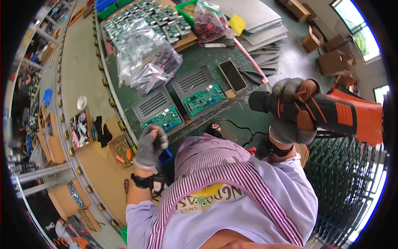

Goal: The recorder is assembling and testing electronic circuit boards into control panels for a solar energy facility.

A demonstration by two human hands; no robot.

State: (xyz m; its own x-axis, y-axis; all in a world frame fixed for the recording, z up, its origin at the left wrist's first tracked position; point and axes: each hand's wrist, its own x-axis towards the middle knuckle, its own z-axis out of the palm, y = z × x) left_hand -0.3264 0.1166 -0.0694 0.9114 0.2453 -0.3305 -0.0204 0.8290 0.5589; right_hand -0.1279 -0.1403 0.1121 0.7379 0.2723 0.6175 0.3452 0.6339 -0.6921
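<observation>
My right hand (290, 129), in a grey glove with bare fingertips, is wrapped round an orange and black power screwdriver (338, 114). Its long bit (234, 98) points left, with the tip at the edge of a green circuit board (203, 99). That board lies on a slotted grey metal plate (194, 81). To its left, a second circuit board (169, 118) lies on a similar slotted plate (152, 104). Close to this board's near edge is my gloved left hand (150, 146), fingers curled with the tips together. What they pinch, if anything, is too small to make out.
A clear plastic bag (145, 62) of dark parts sits beyond the plates, before many circuit boards (145, 20). A phone (232, 76) and pliers (252, 75) lie to the right. Metal sheets (263, 31) are stacked farther off. Boxes of screws (121, 151) stand left, beside a roller conveyor track (103, 70).
</observation>
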